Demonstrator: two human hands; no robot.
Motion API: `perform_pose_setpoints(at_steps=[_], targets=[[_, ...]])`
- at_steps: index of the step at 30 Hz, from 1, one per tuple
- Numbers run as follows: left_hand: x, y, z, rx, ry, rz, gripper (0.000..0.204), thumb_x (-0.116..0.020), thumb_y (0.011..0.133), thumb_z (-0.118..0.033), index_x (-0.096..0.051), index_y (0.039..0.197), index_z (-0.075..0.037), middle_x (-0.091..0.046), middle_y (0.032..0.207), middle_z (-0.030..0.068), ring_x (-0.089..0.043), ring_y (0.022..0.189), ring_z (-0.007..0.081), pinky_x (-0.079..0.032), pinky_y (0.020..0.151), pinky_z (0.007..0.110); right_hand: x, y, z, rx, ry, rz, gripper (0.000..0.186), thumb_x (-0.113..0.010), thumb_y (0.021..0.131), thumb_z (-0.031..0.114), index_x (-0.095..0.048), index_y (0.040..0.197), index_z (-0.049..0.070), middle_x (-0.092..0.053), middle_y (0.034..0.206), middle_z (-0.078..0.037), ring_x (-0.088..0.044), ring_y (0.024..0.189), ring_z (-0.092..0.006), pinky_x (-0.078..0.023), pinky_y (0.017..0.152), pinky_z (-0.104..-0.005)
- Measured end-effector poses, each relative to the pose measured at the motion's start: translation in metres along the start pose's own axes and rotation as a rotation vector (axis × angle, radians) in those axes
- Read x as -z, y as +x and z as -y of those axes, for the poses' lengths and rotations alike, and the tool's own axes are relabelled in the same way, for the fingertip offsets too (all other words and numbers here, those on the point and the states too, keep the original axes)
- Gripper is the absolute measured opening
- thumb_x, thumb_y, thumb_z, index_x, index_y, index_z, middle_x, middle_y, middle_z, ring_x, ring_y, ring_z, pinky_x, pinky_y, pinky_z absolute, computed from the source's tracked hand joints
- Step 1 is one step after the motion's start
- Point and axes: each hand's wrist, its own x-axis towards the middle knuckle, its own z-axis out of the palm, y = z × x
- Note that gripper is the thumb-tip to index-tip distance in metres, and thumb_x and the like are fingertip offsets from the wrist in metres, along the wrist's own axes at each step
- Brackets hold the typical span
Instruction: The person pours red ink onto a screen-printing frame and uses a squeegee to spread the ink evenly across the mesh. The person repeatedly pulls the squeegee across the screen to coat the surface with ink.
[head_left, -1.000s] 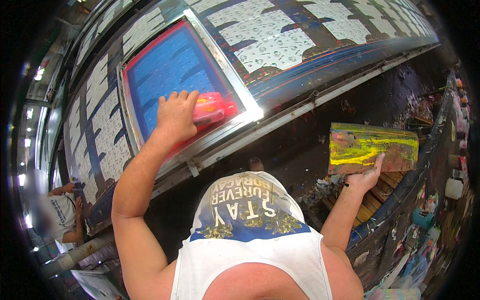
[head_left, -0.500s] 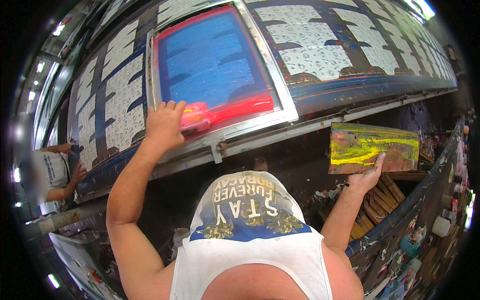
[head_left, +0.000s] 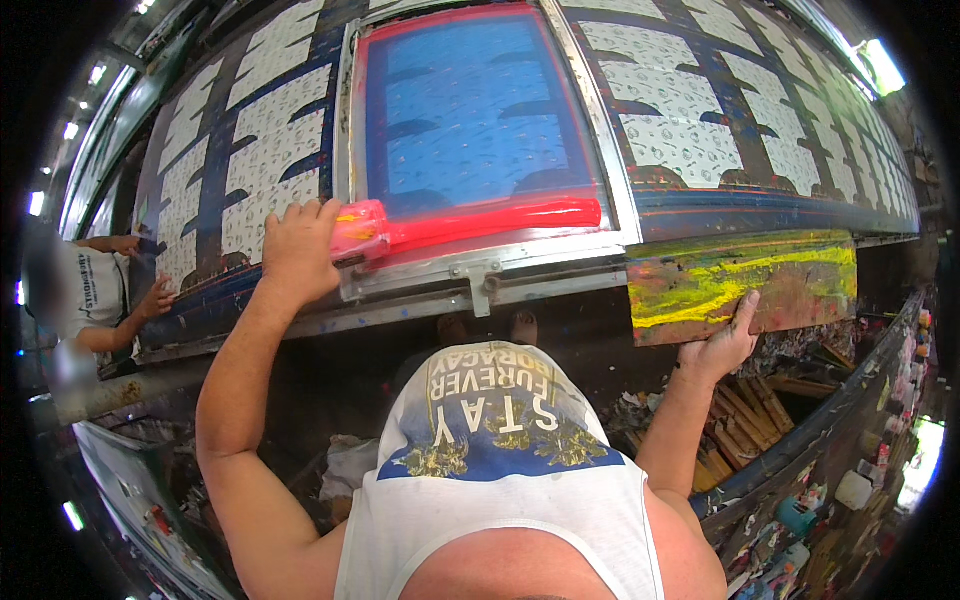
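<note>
My left hand (head_left: 302, 250) is closed round a pink, ink-smeared container (head_left: 360, 230) at the near left corner of a screen-printing frame (head_left: 622, 215). Glossy red ink (head_left: 500, 222) lies in a band along the near edge of the blue mesh (head_left: 470, 120), running right from the container. Under the mesh, dark curved shapes show through. Off to the right, my right hand (head_left: 722, 345) grips the lower edge of a flat board (head_left: 745, 285) smeared yellow, green and brown, its thumb on the face and its fingers hidden behind.
Rows of white printed pieces (head_left: 675, 145) lie on a long dark table either side of the frame. A metal clamp (head_left: 483, 285) projects from the near rail. Another person (head_left: 100, 290) stands at the far left. Wooden slats (head_left: 750, 420) and cluttered containers are at the lower right.
My left hand and the container have moved left along the frame, and the red band is longer. The board has come closer to the table edge. The view has shifted.
</note>
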Motion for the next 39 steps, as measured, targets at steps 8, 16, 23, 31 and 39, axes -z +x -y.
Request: perform_pose_setpoints(at_steps=[8, 16, 23, 31, 39], targets=[[-0.008, -0.013, 0.024, -0.044, -0.134, -0.137, 0.079, -0.084, 0.071, -0.008, -0.061, 0.146, -0.013, -0.07, 0.13, 0.0093, -0.065, 0.125, 0.0342, -0.046, 0.104, 0.052, -0.06, -0.035, -0.019, 0.054, 0.079, 0.265, 0.043, -0.083, 0.106, 0.02, -0.059, 0.138, 0.004, -0.071, 0.135, -0.011, -0.071, 0.118, -0.0249, -0.063, 0.104, -0.0455], [0.0, -0.005, 0.009, -0.165, -0.505, -0.318, 0.092, -0.096, 0.062, -0.01, -0.063, 0.147, -0.011, -0.071, 0.14, 0.0125, -0.065, 0.135, 0.0359, -0.044, 0.114, 0.052, -0.142, -0.048, -0.059, 0.069, 0.13, 0.748, 0.031, -0.086, 0.1, 0.006, -0.072, 0.127, 0.0, -0.078, 0.119, -0.007, -0.073, 0.101, -0.0178, -0.059, 0.09, -0.0371], [0.015, 0.002, -0.011, -0.247, -0.657, -0.453, 0.096, -0.104, 0.062, -0.02, -0.062, 0.148, -0.009, -0.071, 0.139, 0.0141, -0.066, 0.132, 0.038, -0.046, 0.113, 0.053, -0.207, -0.072, -0.068, 0.188, 0.161, 1.082, 0.03, -0.09, 0.099, 0.011, -0.077, 0.121, -0.004, -0.082, 0.115, -0.008, -0.073, 0.1, -0.0152, -0.058, 0.091, -0.033], [0.009, 0.009, -0.027, -0.175, -0.785, -0.477, 0.099, -0.102, 0.06, -0.015, -0.061, 0.149, -0.008, -0.071, 0.14, 0.0174, -0.066, 0.131, 0.0425, -0.048, 0.114, 0.054, -0.217, -0.066, -0.061, 0.161, 0.133, 1.277, 0.029, -0.091, 0.097, 0.014, -0.079, 0.118, -0.003, -0.083, 0.117, -0.009, -0.074, 0.106, -0.017, -0.059, 0.097, -0.0365], [-0.002, 0.019, -0.053, 0.05, -0.952, -0.492, 0.103, -0.103, 0.059, -0.009, -0.058, 0.151, -0.006, -0.071, 0.141, 0.019, -0.068, 0.133, 0.0401, -0.053, 0.117, 0.05, -0.195, -0.054, -0.067, 0.164, 0.072, 1.282, 0.027, -0.09, 0.097, 0.007, -0.079, 0.119, -0.002, -0.083, 0.114, -0.008, -0.074, 0.104, -0.0158, -0.059, 0.096, -0.0347]])
